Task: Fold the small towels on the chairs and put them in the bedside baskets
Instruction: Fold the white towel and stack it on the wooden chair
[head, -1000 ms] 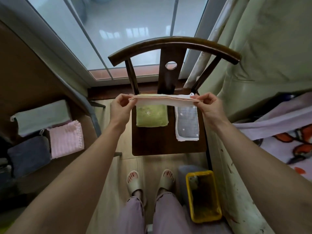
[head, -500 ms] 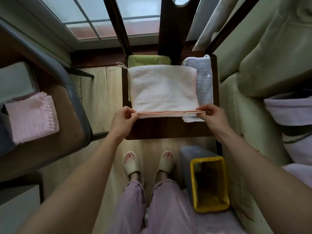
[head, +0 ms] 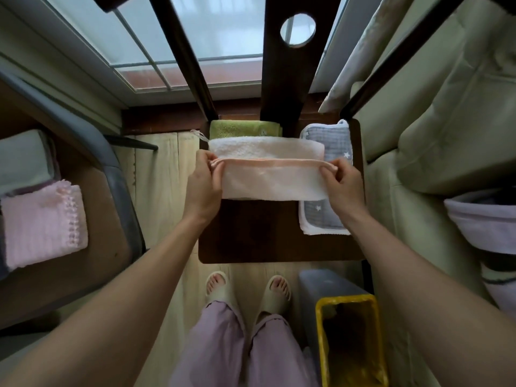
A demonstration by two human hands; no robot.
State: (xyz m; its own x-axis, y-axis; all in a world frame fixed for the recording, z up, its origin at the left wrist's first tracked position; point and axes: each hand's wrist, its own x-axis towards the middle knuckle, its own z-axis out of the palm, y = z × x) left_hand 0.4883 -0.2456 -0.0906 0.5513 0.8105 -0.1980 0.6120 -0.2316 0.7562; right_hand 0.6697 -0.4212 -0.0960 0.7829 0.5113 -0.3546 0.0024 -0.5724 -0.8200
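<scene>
On the dark chair seat [head: 279, 241], a peach towel [head: 270, 180] is pinched at its near hem by left hand [head: 202, 180] and right hand [head: 342, 182], mid-fold, green towel [head: 243, 129] at 12 o'clock and grey towel [head: 324, 216] at 3 lying folded but unbasketed, while nothing can be made out in the yellow basket [head: 321, 344] at 5 o'clock.

bare chair seat [head: 268, 241] near front edge, green towel [head: 243, 129] and grey towel [head: 325, 219] crowding back, right
</scene>
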